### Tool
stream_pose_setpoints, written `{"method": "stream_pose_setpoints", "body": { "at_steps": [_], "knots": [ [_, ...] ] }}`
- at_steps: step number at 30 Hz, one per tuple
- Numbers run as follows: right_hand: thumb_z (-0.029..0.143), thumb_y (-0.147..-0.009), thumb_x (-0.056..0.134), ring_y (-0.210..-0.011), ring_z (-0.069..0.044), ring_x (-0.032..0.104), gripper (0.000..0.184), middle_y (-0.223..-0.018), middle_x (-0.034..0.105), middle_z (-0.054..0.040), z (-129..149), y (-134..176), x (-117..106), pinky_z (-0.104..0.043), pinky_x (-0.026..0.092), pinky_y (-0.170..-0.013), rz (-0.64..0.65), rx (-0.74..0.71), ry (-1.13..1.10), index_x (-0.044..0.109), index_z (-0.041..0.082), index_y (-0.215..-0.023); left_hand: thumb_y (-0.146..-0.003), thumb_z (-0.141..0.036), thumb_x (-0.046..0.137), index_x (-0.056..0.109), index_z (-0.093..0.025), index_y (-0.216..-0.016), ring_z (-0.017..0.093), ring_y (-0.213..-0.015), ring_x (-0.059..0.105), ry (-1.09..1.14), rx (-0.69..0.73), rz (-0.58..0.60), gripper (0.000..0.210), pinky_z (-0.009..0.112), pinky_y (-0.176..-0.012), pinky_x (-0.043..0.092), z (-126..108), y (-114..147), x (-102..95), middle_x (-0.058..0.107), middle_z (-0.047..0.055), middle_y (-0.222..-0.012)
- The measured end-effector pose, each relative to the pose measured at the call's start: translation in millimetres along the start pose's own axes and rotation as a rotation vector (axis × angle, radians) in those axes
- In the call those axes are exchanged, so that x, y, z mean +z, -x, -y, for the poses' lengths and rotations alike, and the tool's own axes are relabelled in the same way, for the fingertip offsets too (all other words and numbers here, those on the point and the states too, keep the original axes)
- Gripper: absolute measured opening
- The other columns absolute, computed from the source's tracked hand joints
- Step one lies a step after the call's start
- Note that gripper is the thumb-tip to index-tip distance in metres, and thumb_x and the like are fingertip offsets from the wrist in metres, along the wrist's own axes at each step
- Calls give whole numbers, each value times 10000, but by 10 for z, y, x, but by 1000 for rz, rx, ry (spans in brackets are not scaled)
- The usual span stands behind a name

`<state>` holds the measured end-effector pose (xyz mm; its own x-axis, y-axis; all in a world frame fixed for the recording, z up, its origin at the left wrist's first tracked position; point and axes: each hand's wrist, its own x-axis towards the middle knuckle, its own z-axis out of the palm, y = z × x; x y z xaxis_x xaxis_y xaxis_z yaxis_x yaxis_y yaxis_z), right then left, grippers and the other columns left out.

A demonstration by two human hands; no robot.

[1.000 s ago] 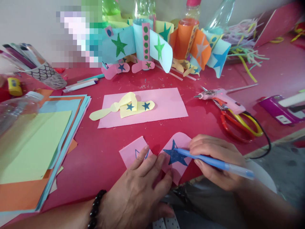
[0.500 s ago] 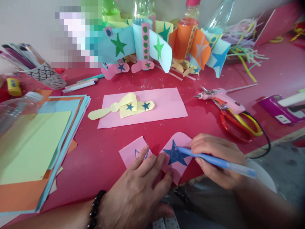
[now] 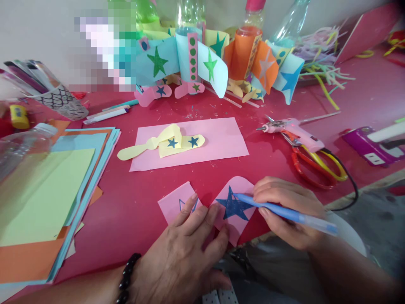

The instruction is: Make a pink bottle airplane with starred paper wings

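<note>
At the near edge of the table, right of its middle, lies a pink paper piece bearing a dark blue star, its lowest corner close to that edge; overhang cannot be confirmed. Left hand: laid flat, fingers spread, grasping nothing visible, covering parts of this piece and a second pink piece to its left. Right hand: gripping a blue pen, tip at the star's upper part, where a small pale gap shows.

Risks, as judged: uneven hold from the left fingers could let the piece pivot, carrying the stroke past the outline. Undried ink could smear under a fingertip. Pressure near the edge could crease the corner. Further right, the glue gun has its cord running to the near edge; a snagging forearm could drag it.
</note>
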<state>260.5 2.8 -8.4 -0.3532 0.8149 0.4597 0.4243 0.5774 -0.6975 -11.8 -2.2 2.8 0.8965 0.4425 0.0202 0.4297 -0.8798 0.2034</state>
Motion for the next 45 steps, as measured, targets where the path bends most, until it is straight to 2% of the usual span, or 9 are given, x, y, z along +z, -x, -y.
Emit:
{"method": "stream_pose_setpoints", "body": {
  "at_steps": [4, 7, 12, 18, 23, 29, 36, 45],
  "knots": [
    [35, -744, 604, -736, -220, 646, 279, -788, 667, -70, 3, -5, -8, -399, 575, -716, 52, -2, -50, 634, 196, -969, -981, -618, 354, 560, -167, -1317, 300, -1348, 484, -19, -6, 8, 599, 562, -1156, 338, -5, -8, -4, 521, 157, -1456],
    [22, -742, 607, -758, -221, 642, 300, -811, 667, -74, -4, 5, -6, -407, 571, -738, 29, -6, -40, 632, 197, -984, -984, -618, 339, 565, -163, -1314, 302, -1331, 505, -33, 4, 3, 605, 561, -1138, 369, 0, -25, -4, 535, 160, -1442],
    [29, -736, 619, -785, -237, 661, 308, -833, 673, -82, 2, 13, 0, -408, 570, -745, 0, 0, -19, 638, 190, -998, -993, -602, 334, 556, -164, -1324, 302, -1348, 487, -24, 11, -5, 592, 569, -1149, 350, 8, -25, 2, 526, 158, -1451],
    [57, -744, 597, -676, -211, 635, 218, -740, 649, -61, 27, -6, -16, -366, 550, -635, 25, 21, -52, 630, 196, -910, -990, -607, 335, 556, -168, -1322, 297, -1351, 478, -31, 7, -8, 593, 553, -1157, 343, -14, -4, 6, 515, 151, -1462],
    [43, -741, 617, -763, -231, 665, 264, -813, 671, -75, 5, -4, 0, -388, 565, -720, -20, 17, 12, 640, 185, -962, -989, -601, 353, 562, -163, -1307, 299, -1349, 478, -33, 10, -20, 580, 557, -1152, 347, -3, -19, 19, 527, 156, -1449],
    [33, -739, 602, -696, -209, 628, 215, -744, 641, -69, 35, -12, -16, -372, 547, -650, 9, 11, -57, 633, 168, -903, -987, -616, 327, 557, -175, -1322, 294, -1341, 490, -33, 5, -9, 599, 561, -1150, 351, -6, -14, 2, 528, 150, -1451],
    [55, -758, 633, -823, -243, 664, 256, -874, 671, -89, -13, 40, -12, -412, 565, -757, -45, 50, -9, 650, 175, -983, -993, -598, 344, 560, -176, -1318, 300, -1347, 488, -31, 2, -16, 575, 563, -1150, 352, -12, 5, 8, 527, 158, -1451],
    [44, -785, 622, -856, -242, 671, 256, -868, 687, -93, -17, -13, 35, -403, 569, -791, -37, 19, 36, 652, 164, -1009, -988, -603, 352, 560, -175, -1322, 296, -1345, 485, -31, -1, -40, 581, 554, -1168, 323, -3, 11, 25, 533, 149, -1446]
  ]
}}
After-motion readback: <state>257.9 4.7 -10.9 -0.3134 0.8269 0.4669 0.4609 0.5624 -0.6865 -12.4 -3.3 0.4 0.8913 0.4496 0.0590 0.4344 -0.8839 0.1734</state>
